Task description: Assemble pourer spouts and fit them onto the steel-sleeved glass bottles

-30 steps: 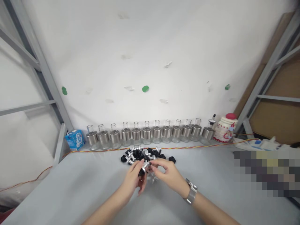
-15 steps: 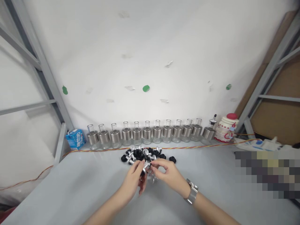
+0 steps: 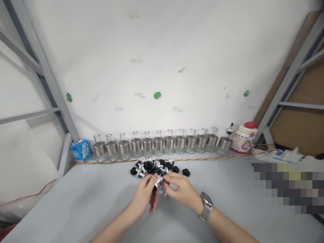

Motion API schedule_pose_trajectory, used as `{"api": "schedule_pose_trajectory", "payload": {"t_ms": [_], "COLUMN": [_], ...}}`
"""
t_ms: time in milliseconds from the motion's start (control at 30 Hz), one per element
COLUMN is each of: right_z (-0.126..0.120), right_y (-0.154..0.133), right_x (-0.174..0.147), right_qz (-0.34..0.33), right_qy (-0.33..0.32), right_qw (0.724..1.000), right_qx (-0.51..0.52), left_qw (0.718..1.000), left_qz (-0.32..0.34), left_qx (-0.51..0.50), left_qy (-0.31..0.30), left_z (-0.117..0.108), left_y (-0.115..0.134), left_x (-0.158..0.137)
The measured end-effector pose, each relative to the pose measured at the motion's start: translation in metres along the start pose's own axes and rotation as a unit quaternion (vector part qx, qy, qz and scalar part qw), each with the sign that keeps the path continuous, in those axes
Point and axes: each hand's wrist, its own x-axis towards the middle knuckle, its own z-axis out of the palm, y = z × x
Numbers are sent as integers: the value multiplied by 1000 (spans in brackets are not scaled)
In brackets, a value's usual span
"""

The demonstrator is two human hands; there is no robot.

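My left hand (image 3: 143, 193) is closed around a silver-and-black bottle pourer (image 3: 159, 183), its thumb on top and the other fingers curled beneath. From the other side, my right hand (image 3: 184, 191) pinches at the end of the pourer with thumb and forefinger; a small dark piece shows at those fingertips. Part of the pourer is hidden by my fingers. Just beyond both hands lies a pile of loose pourer parts (image 3: 148, 165), silver spouts and black caps mixed together. One black cap (image 3: 186, 172) sits apart, to the right of the pile.
A row of several glass bottles (image 3: 136, 145) with steel bands stands along the wall. The rightmost bottle (image 3: 225, 143) carries a pourer. A blue carton (image 3: 81, 151) is at the left, a white-and-red jar (image 3: 244, 138) at the right. A twisted red-yellow wire (image 3: 118, 161) crosses the table.
My right hand has turned slightly at the wrist, bringing the watch face more into view, and its fingers sit a little lower. My left hand stays nearly still on the pourer.
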Motion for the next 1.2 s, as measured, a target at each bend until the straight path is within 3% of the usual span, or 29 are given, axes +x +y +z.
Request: {"api": "schedule_pose_trajectory", "payload": {"t_ms": [233,833,1200], "right_z": [-1,-9,-3], "right_y": [2,-6,0], "right_x": [-2,3,3], "right_qz": [-40,34,50], "right_qy": [-2,-28,-35], "right_qw": [998,996,993], "right_qx": [-54,80,101], "left_qw": [999,1000,999], "left_qz": [10,-5,20], "left_qx": [31,-13,44], "left_qy": [4,-6,-15], "left_z": [-1,-3,-3], "left_y": [0,1,-1], "left_x": [0,1,1]}}
